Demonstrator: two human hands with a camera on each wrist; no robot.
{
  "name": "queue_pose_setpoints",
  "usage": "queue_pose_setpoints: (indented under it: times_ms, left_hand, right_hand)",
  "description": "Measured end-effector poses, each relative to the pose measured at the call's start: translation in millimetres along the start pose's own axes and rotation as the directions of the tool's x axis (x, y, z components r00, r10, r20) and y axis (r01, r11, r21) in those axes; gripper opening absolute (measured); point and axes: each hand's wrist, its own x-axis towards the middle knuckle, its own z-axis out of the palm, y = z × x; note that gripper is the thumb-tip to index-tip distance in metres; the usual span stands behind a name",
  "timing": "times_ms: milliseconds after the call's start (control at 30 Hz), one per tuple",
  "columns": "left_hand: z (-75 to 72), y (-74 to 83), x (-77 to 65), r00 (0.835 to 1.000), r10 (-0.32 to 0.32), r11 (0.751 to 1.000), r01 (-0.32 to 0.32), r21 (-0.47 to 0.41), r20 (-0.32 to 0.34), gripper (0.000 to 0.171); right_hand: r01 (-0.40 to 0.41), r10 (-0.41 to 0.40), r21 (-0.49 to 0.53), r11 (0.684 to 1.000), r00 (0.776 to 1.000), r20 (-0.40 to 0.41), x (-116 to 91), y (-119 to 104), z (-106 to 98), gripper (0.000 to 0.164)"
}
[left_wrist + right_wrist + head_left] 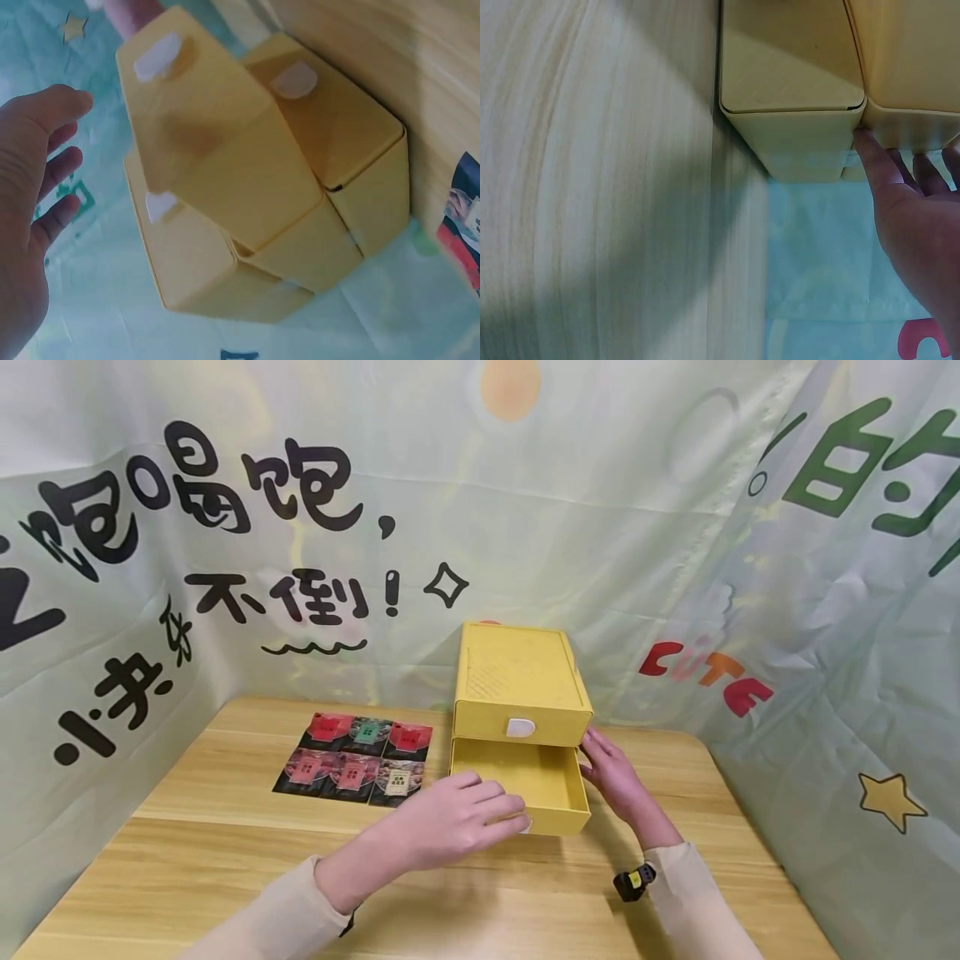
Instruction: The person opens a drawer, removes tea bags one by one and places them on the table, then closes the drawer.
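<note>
A yellow drawer cabinet point(525, 664) stands on the table, its middle drawer point(558, 821) pulled out and bare inside where it shows. The left wrist view shows the closed lower drawer point(345, 112) below it and the closed top drawer point(187, 247) above, each with a white tab. In front of the pulled-out drawer is my left hand point(457, 818), fingers loosely bent and holding nothing; the left wrist view shows a gap between them and the drawer front. My right hand point(618, 781) rests its extended fingers point(876, 154) against the cabinet's right side.
Several flat food packets point(352, 768) in red, green and black lie in two rows left of the cabinet. A printed cloth point(570, 543) hangs behind and on both sides of the wooden table point(247, 860). A small black device point(633, 882) sits at the right wrist.
</note>
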Motion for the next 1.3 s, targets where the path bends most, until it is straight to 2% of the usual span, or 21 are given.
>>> queue_pose_setpoints:
  times_ms: [100,300,467,700,900,1133,1300]
  left_hand:
    - [7.0,8.0,1.4,0.999,0.032,0.998,-0.034,0.048,0.041,0.036]
    - [28.3,27.0,-0.6,0.986,0.05,0.995,-0.062,0.075,0.16,0.034]
    - [38.7,38.4,1.3,0.975,0.053,0.991,-0.077,0.107,0.215,0.037]
    - [43.4,44.5,4.4,0.976,0.033,0.981,-0.073,0.182,0.215,0.032]
    - [40.2,42.4,7.7,0.982,0.031,0.978,-0.068,0.196,0.187,0.042]
    - [50.3,45.9,5.8,0.973,0.032,0.977,-0.078,0.196,0.226,0.019]
    - [53.3,45.8,6.1,0.971,0.031,0.973,-0.084,0.215,0.236,0.015]
  right_hand:
    - [0.001,-0.001,0.0,1.0,1.0,0.001,0,1,0,0.059]
    - [0.003,-0.003,0.003,1.0,1.0,0.001,0,2,0,0.059]
    - [0.012,-0.012,-0.002,1.0,1.0,0.005,-1,2,0,0.059]
    - [0.011,-0.011,-0.005,1.0,1.0,0.004,-2,2,0,0.058]
    - [0.007,-0.007,0.006,1.0,1.0,0.0,-2,3,0,0.058]
    - [0.01,-0.01,0.004,1.0,1.0,0.002,-1,3,0,0.057]
    - [0.014,-0.014,0.011,1.0,1.0,0.0,1,3,0,0.056]
